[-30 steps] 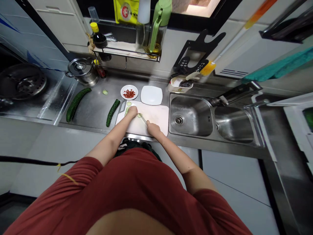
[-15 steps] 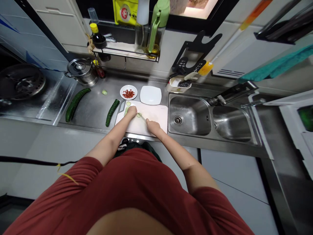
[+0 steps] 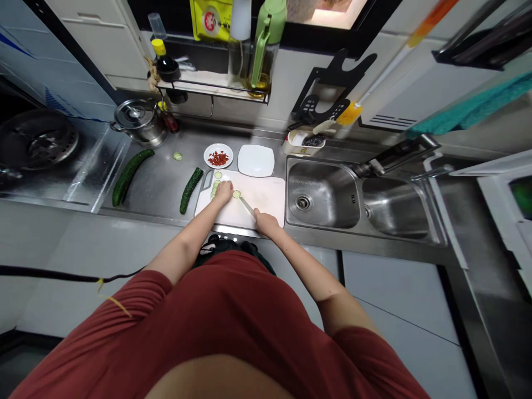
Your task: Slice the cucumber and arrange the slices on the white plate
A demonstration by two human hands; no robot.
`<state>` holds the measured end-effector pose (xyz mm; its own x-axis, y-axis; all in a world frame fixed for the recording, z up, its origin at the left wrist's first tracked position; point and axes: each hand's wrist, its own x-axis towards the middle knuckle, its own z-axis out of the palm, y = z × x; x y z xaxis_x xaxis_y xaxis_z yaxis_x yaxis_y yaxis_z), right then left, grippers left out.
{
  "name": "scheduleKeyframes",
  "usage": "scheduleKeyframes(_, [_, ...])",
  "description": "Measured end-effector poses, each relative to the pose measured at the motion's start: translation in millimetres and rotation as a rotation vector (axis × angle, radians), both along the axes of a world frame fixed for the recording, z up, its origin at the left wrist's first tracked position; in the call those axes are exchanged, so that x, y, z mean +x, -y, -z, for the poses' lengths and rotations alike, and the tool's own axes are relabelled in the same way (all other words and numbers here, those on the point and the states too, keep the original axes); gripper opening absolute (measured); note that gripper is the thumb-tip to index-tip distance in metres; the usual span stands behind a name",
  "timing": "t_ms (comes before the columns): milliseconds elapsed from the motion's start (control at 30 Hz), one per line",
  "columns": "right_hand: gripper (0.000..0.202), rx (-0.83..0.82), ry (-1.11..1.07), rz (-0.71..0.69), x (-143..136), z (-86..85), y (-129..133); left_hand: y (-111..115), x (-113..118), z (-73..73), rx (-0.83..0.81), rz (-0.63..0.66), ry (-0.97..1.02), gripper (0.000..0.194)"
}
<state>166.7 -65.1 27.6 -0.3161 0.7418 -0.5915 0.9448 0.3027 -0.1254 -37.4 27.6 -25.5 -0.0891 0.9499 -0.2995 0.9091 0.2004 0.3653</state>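
Observation:
My right hand point(image 3: 267, 223) is closed round the handle of a knife point(image 3: 248, 206), its blade slanting up and left over the white cutting board point(image 3: 266, 191). The tip lies close to a single round cucumber slice point(image 3: 236, 194). My left hand point(image 3: 225, 192) rests on the board just left of that slice, its fingers curled in; what they hold, if anything, is hidden. More pale green cucumber slices point(image 3: 215, 188) lie at the left of this hand, partly covered by it. A length of dark green cucumber point(image 3: 191, 190) sits on the counter beside the board.
Behind the board stand a small plate of chopped red pieces point(image 3: 218, 157) and a white square plate point(image 3: 256, 160). A whole cucumber point(image 3: 131, 176), a cut-off end point(image 3: 177, 156) and a lidded pot point(image 3: 138, 122) are on the left. The double sink point(image 3: 322, 194) adjoins the board's right side.
My right hand has drawn the knife slightly right and down, away from the cucumber slice, so more of the blade shows. The left hand has hardly moved.

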Motion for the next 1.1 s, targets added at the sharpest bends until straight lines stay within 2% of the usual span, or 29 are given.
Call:
scheduleKeyframes(267, [0.04, -0.006, -0.007, 0.042, 6.4, 2.4, 12.2, 17.6, 4.0, -1.8, 0.087, 0.029, -0.008, 0.026])
scheduleKeyframes(400, [0.034, 0.021, -0.057, 0.066, 13.2, -0.8, 13.4, 25.3, 5.8, -4.8, 0.106, 0.061, -0.005, 0.029])
scheduleKeyframes(667, [0.034, 0.111, -0.063, 0.313, 29.7, 1.8, 2.0, 36.5, 11.2, -7.5, 0.147, 0.107, -0.008, 0.028])
scheduleKeyframes(867, [0.045, 0.147, -0.096, 0.428, 36.4, 9.9, -4.4, 31.8, 13.2, -4.9, 0.142, 0.042, 0.009, 0.022])
scheduleKeyframes(1100, [0.045, 0.131, -0.102, 0.455, 34.2, 10.2, -6.7, 27.0, 17.2, -12.1, 0.046, -0.058, 0.054, 0.014])
